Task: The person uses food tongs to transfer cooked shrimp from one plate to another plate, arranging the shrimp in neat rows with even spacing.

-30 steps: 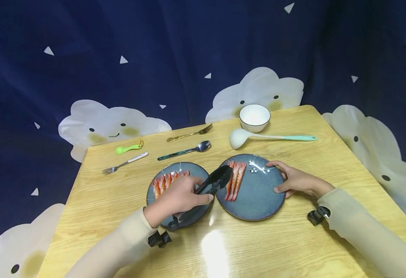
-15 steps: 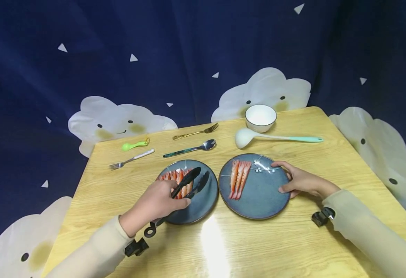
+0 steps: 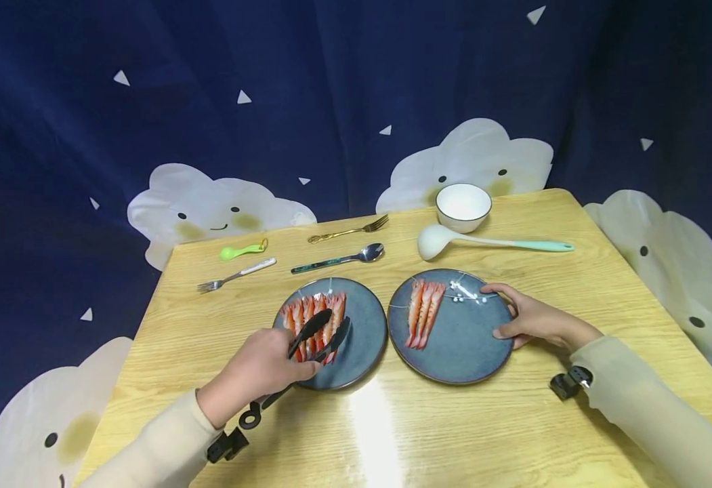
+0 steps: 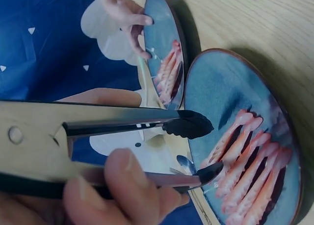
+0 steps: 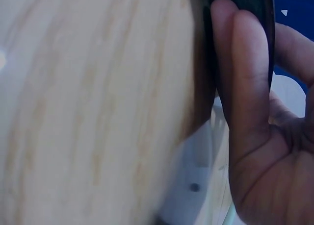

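Note:
My left hand (image 3: 264, 364) holds black-tipped metal tongs (image 4: 189, 125) over the left blue plate (image 3: 364, 332). Several peeled shrimp (image 4: 252, 171) lie side by side on that plate. The tong tips stand apart with nothing between them, close above the shrimp in the left wrist view. On the right blue plate (image 3: 465, 356) lie three shrimp (image 3: 425, 315) in a row at its left side. My right hand (image 3: 535, 320) grips this plate's right rim, thumb on top and other fingers at the edge and underneath, as the right wrist view shows.
Behind the plates lie a spoon (image 3: 337, 260), a gold fork (image 3: 349, 232), a white-handled fork (image 3: 236, 276) and a green measuring spoon (image 3: 242, 251). A white ladle (image 3: 433, 242) with a mint handle lies before a white bowl (image 3: 463, 209). A dark blue curtain (image 3: 331, 81) hangs behind the table.
My left hand has drawn the tongs back from the right plate's shrimp to above the left plate's shrimp. The right hand keeps its grip on the right plate; the view has shifted slightly.

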The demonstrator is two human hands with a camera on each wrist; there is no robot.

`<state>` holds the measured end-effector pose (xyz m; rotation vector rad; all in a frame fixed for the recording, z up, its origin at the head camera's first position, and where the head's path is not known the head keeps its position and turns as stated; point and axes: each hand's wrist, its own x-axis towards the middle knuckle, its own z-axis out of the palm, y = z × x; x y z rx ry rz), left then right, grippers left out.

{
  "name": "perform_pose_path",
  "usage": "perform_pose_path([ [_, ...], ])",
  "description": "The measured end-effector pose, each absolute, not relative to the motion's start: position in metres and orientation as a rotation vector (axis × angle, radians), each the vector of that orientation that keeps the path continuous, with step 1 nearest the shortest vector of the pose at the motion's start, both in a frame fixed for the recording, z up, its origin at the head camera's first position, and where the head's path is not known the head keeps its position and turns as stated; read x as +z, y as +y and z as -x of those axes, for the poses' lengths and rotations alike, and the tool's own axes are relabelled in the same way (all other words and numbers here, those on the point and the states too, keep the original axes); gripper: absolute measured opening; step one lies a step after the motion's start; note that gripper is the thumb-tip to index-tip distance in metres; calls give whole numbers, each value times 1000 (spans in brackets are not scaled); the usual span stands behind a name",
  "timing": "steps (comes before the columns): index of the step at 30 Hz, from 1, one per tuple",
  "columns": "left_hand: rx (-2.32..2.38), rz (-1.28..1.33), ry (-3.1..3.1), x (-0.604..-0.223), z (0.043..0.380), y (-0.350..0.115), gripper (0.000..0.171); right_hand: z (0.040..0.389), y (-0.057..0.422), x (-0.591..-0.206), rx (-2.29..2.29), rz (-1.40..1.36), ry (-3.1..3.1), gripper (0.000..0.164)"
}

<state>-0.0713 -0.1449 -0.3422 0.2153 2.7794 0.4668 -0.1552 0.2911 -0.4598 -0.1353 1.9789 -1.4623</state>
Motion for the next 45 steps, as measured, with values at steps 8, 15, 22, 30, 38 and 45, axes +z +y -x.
perform_pose_path([
  [8,469,-237,2758,-344,72,-142,39,155,291,-462,-1482,138,1958,86],
  [15,478,-270,2749,-344,74,-143,36,154,292,-462,-1493,146,1956,86],
  [22,576,-239,2703,-341,76,-142,28,153,291,-461,-1493,155,1947,85],
  [30,656,-284,2667,-334,82,-129,35,154,291,-458,-1493,139,1952,86],
  [38,644,-455,2654,-327,86,-96,51,152,293,-459,-1497,135,1953,86],
  [45,737,-542,2602,-327,88,-70,46,152,293,-458,-1515,134,1950,86],
])
